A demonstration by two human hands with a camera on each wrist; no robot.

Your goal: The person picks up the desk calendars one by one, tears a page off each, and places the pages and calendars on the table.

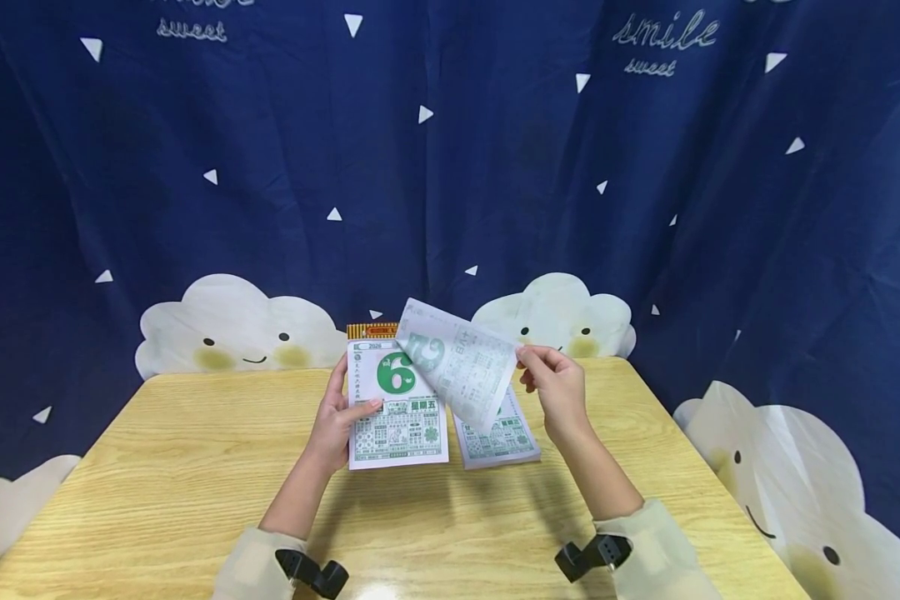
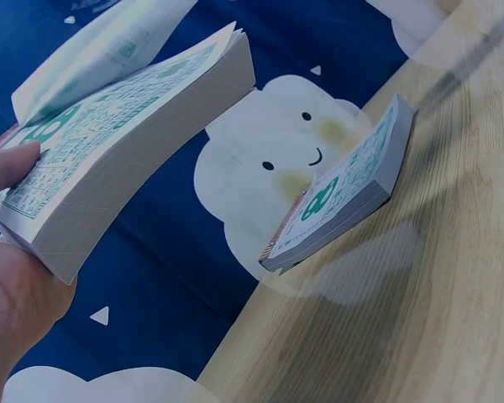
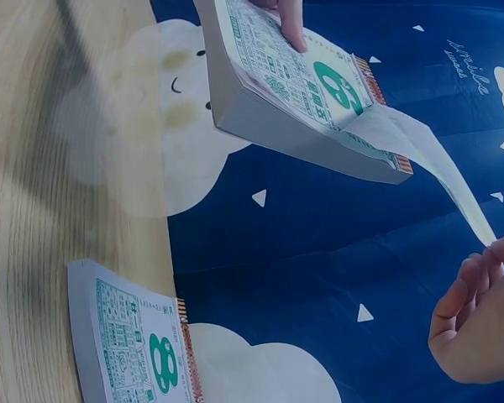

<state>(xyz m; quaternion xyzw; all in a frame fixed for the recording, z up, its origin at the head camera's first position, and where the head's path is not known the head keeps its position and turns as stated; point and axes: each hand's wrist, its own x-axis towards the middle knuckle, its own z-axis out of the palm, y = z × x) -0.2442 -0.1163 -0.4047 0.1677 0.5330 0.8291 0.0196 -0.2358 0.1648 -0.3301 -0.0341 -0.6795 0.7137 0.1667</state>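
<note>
A thick tear-off calendar [image 1: 401, 442] with a large green 6 and an orange-striped header is held up over the table by my left hand [image 1: 333, 425], the thumb lying across its front page. My right hand [image 1: 558, 392] pinches the corner of a thin calendar sheet [image 1: 461, 362], pulled up and to the right. In the right wrist view this sheet [image 3: 428, 151] bends away from the calendar [image 3: 302, 143], its other end still against the pad near the header. A second calendar [image 1: 498, 443] lies on the table to the right, partly hidden under the sheet.
The light wooden table [image 1: 195, 483] runs back to a dark blue curtain [image 1: 510, 167] printed with white clouds and triangles. Black camera mounts [image 1: 311, 573] sit on both wrists at the pale sleeves [image 1: 660, 550].
</note>
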